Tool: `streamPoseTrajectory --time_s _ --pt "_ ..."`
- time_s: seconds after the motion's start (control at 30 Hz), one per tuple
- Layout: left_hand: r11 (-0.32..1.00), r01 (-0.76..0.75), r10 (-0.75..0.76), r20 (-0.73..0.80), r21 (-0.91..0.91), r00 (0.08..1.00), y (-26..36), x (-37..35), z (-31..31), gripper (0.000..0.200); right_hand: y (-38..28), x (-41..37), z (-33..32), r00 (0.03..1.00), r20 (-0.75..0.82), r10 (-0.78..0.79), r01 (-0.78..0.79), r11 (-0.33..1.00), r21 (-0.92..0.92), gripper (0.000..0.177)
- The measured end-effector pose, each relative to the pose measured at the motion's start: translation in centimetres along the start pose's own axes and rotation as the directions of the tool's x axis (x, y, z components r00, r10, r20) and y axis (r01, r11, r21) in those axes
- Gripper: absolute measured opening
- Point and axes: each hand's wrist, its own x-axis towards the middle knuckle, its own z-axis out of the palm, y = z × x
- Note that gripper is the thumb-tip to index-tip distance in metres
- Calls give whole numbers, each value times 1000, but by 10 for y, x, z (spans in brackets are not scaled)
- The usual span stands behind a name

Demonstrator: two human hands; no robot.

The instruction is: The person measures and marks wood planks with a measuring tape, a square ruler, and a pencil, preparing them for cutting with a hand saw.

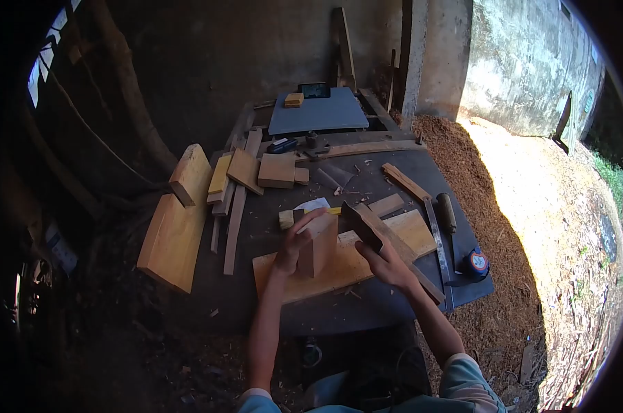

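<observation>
A squared wooden block [318, 246] stands tilted in my left hand [292, 246], whose fingers wrap its left side and top. My right hand [390, 267] is closed around the near end of a dark, flat piece [361, 226], whose exact kind I cannot make out. Beneath both hands lies a wide pale board [414, 234]. A long wooden strip [421, 281] slants past my right hand. Behind the block are a small yellow item [334, 210], a white piece [313, 204] and a small pale wood offcut [286, 219].
On the dark table [366, 313], wood blocks [278, 171] and strips [235, 230] lie at left, near large notched boards [170, 237]. At right are a metal ruler [441, 251], a dark handle [447, 212] and a tape measure [476, 263]. Sawdust [456, 151] covers the ground.
</observation>
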Motion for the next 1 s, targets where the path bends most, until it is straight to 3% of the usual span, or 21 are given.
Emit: streamPoseTrajectory --time_s 0.07,0.13,0.17,0.2,0.3,0.33,0.43,0.5,0.53,0.6,0.7,0.8,0.83,0.87,0.93,1.0 --pt "999 29 -28 30 -37 999 6 -1 0 88 -21 8 12 972 91 -219 231 959 -162 60" --pt "993 54 -50 41 -101 998 8 -7 1 90 -16 19 23 913 192 -359 407 822 -399 65" --pt "998 37 -34 41 -57 999 11 -7 -2 89 -13 23 28 874 254 -414 485 720 -496 68" --pt "1000 20 -19 42 -11 999 13 -8 -5 89 -13 24 33 885 258 -387 464 697 -546 75" --pt "997 -22 21 10 80 1000 9 -11 -11 88 -24 29 35 924 253 -288 376 809 -451 73" --pt "994 -33 33 -3 105 999 7 -11 -11 88 -20 32 37 916 248 -315 398 788 -470 72" --pt "997 -50 47 -52 -53 998 8 -12 1 85 -7 41 39 891 234 -389 453 726 -517 73" --pt "1000 17 -16 -50 8 999 7 -17 -3 82 -6 41 36 872 241 -425 485 689 -538 75" --pt "998 50 -48 -52 36 998 6 -19 -4 81 7 44 34 886 205 -416 460 731 -503 78" --pt "997 -15 18 -42 74 999 -6 -10 -2 80 31 53 29 909 137 -393 412 804 -428 84" --pt "985 -110 115 -33 130 993 -13 -7 0 82 19 38 35 905 124 -408 411 758 -506 79" --pt "987 -115 123 -63 113 990 -5 -5 5 83 6 29 46 819 209 -535 569 704 -426 79" --pt "993 -80 87 -80 88 993 -4 -10 7 83 12 33 44 854 164 -494 515 758 -399 80" --pt "988 -151 151 8 32 989 -17 -5 -2 80 23 45 38 889 119 -442 453 812 -369 80" --pt "991 -129 131 -44 35 990 -17 -11 4 78 21 48 37 921 82 -380 384 854 -352 81" --pt "989 -142 143 -43 32 989 -13 -2 0 75 15 46 40 845 165 -509 531 757 -381 84"
